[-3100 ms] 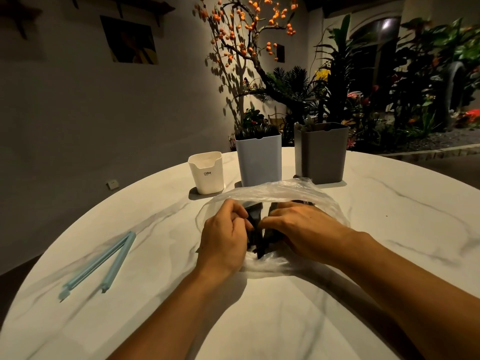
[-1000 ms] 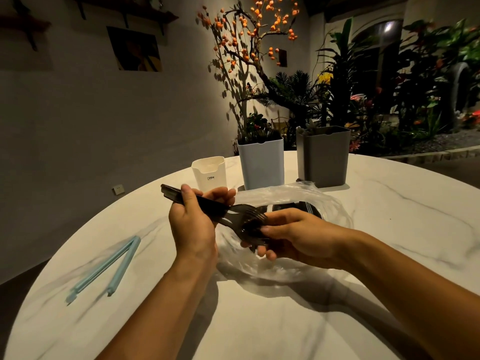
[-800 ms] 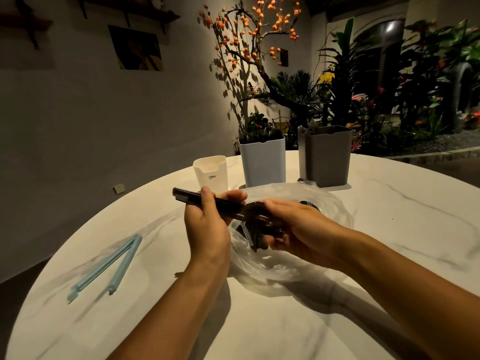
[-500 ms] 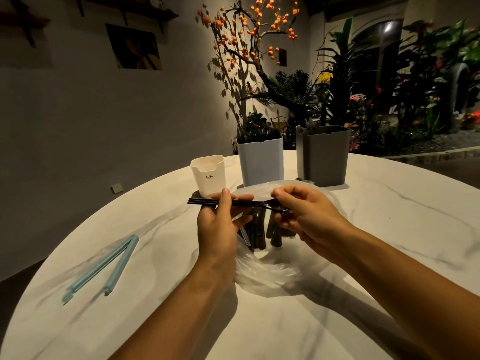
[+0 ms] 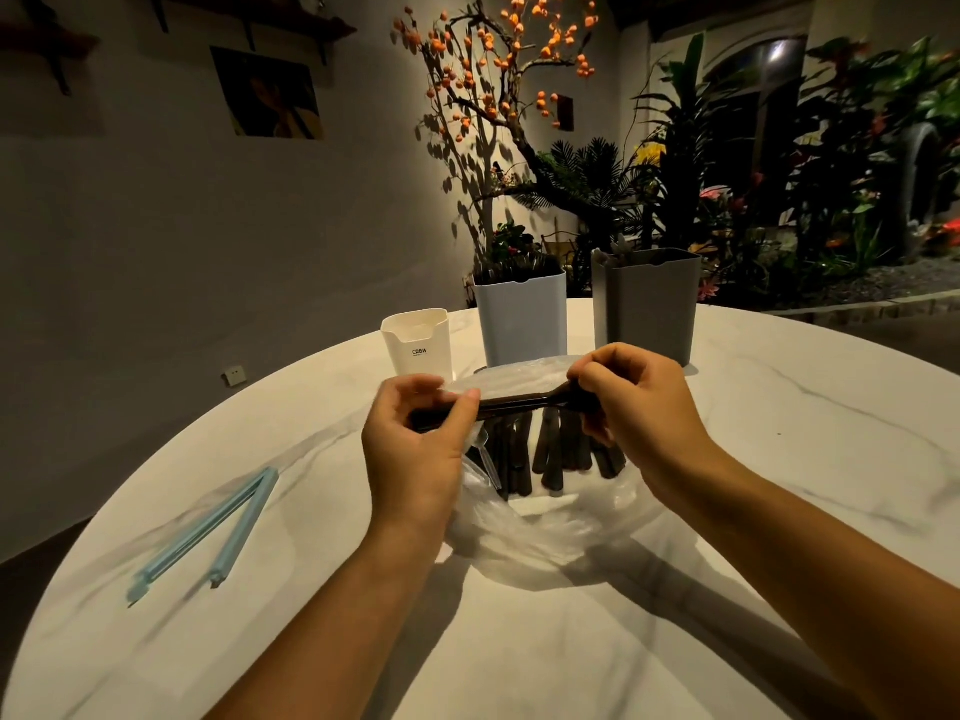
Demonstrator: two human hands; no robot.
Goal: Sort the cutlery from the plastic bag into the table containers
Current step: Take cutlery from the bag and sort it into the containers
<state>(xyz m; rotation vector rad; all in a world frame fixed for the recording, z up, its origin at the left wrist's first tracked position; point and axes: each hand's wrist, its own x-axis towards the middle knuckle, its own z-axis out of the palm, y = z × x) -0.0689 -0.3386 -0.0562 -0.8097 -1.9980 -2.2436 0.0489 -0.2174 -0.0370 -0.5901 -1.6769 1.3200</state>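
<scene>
Head view: both hands, left [image 5: 415, 449] and right [image 5: 636, 402], pinch one dark utensil [image 5: 519, 402] level above the bag [image 5: 545, 532]; containers just beyond.

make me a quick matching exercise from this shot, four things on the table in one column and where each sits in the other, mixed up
Things:
1. small white plastic cup
2. pale blue square container
3. grey square container
4. light blue hinged bag clip

Places:
A. far row, right end
B. lying open on the near left of the marble table
C. far row, left end
D. far row, middle

Pairs: 1-C, 2-D, 3-A, 4-B
</scene>
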